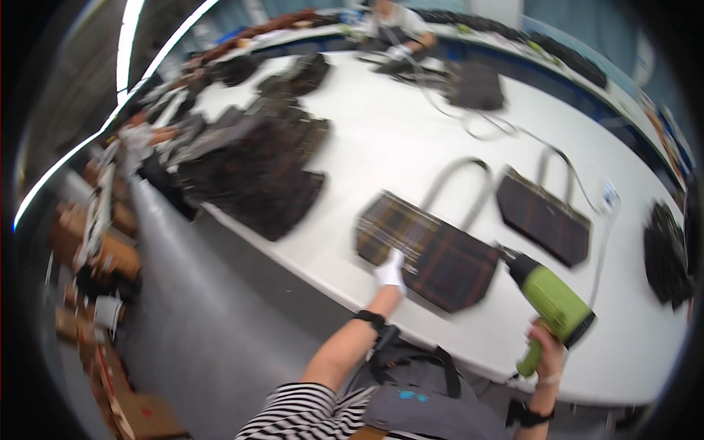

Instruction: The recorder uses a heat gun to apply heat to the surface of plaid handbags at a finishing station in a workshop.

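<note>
1. The left hand (391, 270), in a white glove, rests flat on the near edge of a plaid tote bag (429, 249); its fingers lie spread on the cloth and grip nothing.
2. The right hand (544, 350) has its fingers wrapped tight around the handle of a green heat gun (554, 302), held over the tabletop's near edge, its dark nozzle pointing at the bag's right side and just beside it.
3. The plaid tote bag lies flat on the white tabletop (411, 147) close to its near edge, its grey handle loop (458, 183) stretched toward the middle.
4. A second plaid bag (544, 218) lies just to the right, nearer the tabletop's right edge, apart from the first.
5. A heap of dark bags (253, 165) covers the tabletop's left edge.
6. A thin cable (513, 132) runs across the tabletop behind both bags.
7. At the far edge another person's hands (402, 53) work on dark cloth; the view is blurred.
</note>
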`<state>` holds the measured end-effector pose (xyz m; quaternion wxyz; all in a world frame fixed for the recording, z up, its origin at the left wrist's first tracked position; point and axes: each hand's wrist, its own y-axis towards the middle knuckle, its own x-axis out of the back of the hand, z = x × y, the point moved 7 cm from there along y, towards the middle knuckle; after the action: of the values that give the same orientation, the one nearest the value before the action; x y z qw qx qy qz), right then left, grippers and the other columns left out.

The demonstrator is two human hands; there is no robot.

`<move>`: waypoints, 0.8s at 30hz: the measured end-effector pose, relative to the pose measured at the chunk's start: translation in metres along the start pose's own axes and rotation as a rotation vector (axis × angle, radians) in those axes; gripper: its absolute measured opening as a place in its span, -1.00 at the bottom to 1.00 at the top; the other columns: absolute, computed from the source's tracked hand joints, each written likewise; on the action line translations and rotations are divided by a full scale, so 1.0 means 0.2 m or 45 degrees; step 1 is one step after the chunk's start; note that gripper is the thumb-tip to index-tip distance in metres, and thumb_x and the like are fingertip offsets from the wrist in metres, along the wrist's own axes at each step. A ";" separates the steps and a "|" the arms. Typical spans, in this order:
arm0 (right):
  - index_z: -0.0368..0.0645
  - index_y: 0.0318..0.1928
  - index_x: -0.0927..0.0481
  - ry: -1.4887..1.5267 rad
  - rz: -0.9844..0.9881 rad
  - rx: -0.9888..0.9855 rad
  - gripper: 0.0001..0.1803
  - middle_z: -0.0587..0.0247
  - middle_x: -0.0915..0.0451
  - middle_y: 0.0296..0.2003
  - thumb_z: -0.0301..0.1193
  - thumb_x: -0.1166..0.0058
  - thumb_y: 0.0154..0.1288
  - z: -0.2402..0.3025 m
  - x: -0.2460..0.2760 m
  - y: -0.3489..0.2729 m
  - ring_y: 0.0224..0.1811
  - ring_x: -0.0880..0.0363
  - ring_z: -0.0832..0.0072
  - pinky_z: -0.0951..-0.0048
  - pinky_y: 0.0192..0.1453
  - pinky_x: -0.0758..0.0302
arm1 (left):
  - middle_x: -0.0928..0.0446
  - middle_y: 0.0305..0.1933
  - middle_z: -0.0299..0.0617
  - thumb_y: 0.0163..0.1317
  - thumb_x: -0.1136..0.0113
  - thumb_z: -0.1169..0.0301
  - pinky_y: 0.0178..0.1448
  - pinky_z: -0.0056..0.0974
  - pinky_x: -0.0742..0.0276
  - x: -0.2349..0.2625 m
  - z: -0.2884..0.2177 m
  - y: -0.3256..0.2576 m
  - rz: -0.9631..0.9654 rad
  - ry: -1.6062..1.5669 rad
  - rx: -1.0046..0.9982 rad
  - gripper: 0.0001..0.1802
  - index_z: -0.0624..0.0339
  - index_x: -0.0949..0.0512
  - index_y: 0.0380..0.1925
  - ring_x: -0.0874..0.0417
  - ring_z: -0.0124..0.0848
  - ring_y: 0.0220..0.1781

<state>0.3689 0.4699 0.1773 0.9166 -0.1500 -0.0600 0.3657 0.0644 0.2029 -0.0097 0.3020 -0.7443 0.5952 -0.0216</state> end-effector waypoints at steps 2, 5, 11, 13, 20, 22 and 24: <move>-0.24 -0.22 -0.52 0.063 -0.076 0.113 -0.75 0.28 -0.50 -0.36 -0.50 -0.13 0.02 0.07 0.00 -0.06 -0.44 -0.46 0.57 0.58 -0.42 -0.41 | -0.58 -0.11 -0.09 0.07 -0.33 0.31 -0.02 -0.30 -0.49 -0.04 -0.12 0.02 -0.018 0.089 -0.018 -0.48 0.50 -0.48 -0.07 -0.58 -0.39 -0.15; -0.29 -0.14 -0.44 0.187 -0.150 0.254 -0.67 0.23 -0.48 -0.32 -0.52 -0.09 0.01 0.15 0.05 -0.11 -0.49 -0.44 0.56 0.58 -0.50 -0.38 | -0.61 -0.22 -0.11 0.08 -0.31 0.33 -0.15 -0.32 -0.51 -0.34 -0.61 -0.05 0.229 0.034 -0.327 -0.61 0.43 -0.52 -0.20 -0.60 -0.44 -0.26; -0.29 -0.03 -0.37 0.216 -0.251 0.398 -0.60 0.26 -0.46 -0.29 -0.50 -0.03 0.08 0.29 0.04 -0.18 -0.45 -0.40 0.63 0.62 -0.46 -0.35 | -0.59 -0.25 -0.14 0.05 -0.33 0.33 -0.13 -0.27 -0.48 -0.70 -1.97 -0.26 0.431 0.208 -1.050 -0.60 0.40 -0.52 -0.19 -0.55 -0.39 -0.27; -0.28 -0.02 -0.36 0.212 -0.218 0.430 -0.60 0.26 -0.45 -0.28 -0.50 -0.03 0.08 0.31 -0.04 -0.20 -0.45 -0.40 0.63 0.62 -0.45 -0.35 | -0.60 -0.25 -0.12 0.10 -0.29 0.31 -0.12 -0.29 -0.48 -0.50 -2.43 -0.16 0.351 -0.030 -1.339 -0.63 0.39 -0.53 -0.21 -0.57 -0.38 -0.29; -0.26 0.02 -0.31 0.356 -0.269 0.654 -0.59 0.26 -0.41 -0.21 -0.51 0.00 0.13 0.36 -0.14 -0.29 -0.37 -0.38 0.62 0.63 -0.37 -0.34 | -0.52 0.02 0.03 0.02 -0.31 -0.03 0.07 -0.20 -0.41 0.81 -3.51 0.55 -0.493 0.282 -0.999 -0.25 0.45 -0.45 -0.01 -0.53 -0.23 0.01; -0.26 0.03 -0.30 0.331 -0.348 0.704 -0.59 0.26 -0.41 -0.20 -0.51 0.01 0.15 0.39 -0.10 -0.38 -0.36 -0.38 0.62 0.62 -0.35 -0.34 | -0.45 0.15 -0.01 0.07 -0.17 -0.14 0.21 -0.22 -0.32 0.99 -3.33 0.82 -0.385 0.299 -1.073 -0.22 0.35 -0.45 0.05 -0.46 -0.13 0.15; -0.26 0.04 -0.29 0.480 -0.219 0.650 -0.60 0.26 -0.40 -0.20 -0.51 0.01 0.16 0.31 -0.13 -0.29 -0.34 -0.37 0.62 0.61 -0.34 -0.34 | -0.48 0.11 -0.04 0.13 -0.16 -0.02 0.23 -0.29 -0.31 1.69 -3.64 0.81 -0.679 1.131 -0.833 -0.27 0.24 -0.32 0.18 -0.47 -0.17 0.15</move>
<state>0.3737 0.4264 0.2539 0.9470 0.0252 0.1921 0.2561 -0.2642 -0.4269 0.3976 -0.2351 -0.8416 0.4333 -0.2206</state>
